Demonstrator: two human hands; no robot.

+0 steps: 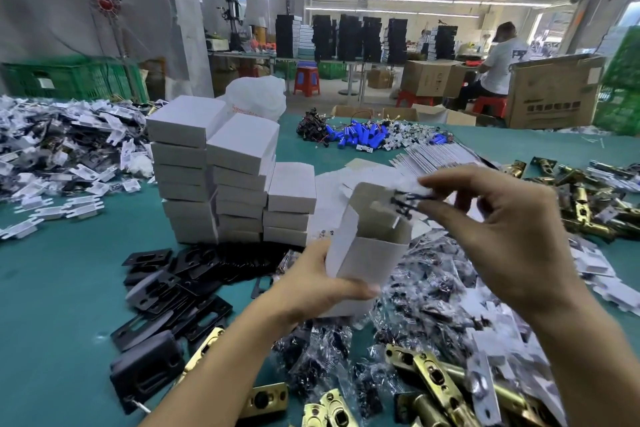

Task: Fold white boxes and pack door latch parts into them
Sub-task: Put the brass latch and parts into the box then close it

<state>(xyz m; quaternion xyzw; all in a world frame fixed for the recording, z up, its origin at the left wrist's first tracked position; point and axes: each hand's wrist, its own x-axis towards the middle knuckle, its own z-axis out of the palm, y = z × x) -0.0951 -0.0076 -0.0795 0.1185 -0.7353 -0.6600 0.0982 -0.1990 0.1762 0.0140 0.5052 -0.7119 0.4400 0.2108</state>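
Left hand (322, 279) gripping open white box (367, 253); right hand (498, 229) pinching screw packet (412, 199) — just above its mouth.

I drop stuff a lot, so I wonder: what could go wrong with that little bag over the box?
The right hand only pinches the screw bag near the edge of the open box, so it might slip past into the bag pile below. The left hand might squash the thin box.

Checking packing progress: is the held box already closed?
No, the box in the left hand has its top flaps open, and the right hand pinches a screw bag at its opening.
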